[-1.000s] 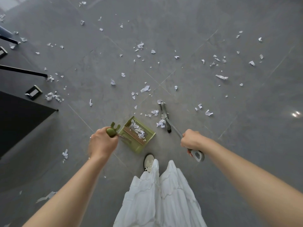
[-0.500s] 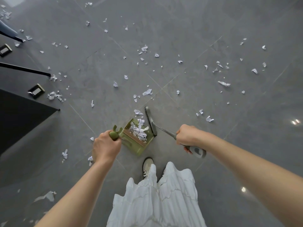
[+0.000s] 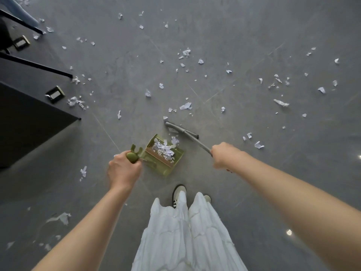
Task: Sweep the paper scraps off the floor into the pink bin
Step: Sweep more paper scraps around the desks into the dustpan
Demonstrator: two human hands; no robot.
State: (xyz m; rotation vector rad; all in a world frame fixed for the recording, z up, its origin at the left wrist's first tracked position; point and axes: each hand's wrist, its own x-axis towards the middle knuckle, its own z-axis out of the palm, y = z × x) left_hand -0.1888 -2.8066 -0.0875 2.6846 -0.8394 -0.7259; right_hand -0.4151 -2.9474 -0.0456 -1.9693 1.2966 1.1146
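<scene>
My left hand (image 3: 123, 171) grips the green handle of a green dustpan (image 3: 172, 163) that rests on the grey floor in front of my feet. A heap of white paper scraps (image 3: 165, 148) lies in the pan. My right hand (image 3: 224, 155) grips the grey handle of a broom, whose dark head (image 3: 180, 130) lies on the floor just beyond the pan's far right corner. Several loose paper scraps (image 3: 185, 106) are scattered over the floor ahead and to both sides. No pink bin is in view.
A black table top (image 3: 29, 122) and thin black legs (image 3: 37, 64) stand at the left. Two small metal floor sockets (image 3: 55, 94) sit near them. My shoes (image 3: 178, 192) and white skirt (image 3: 185, 235) fill the bottom centre.
The broom head first swept scraps into the dustpan, then swung away from the pan's mouth to the far right. The pile in the pan has grown. The camera view shifted forward.
</scene>
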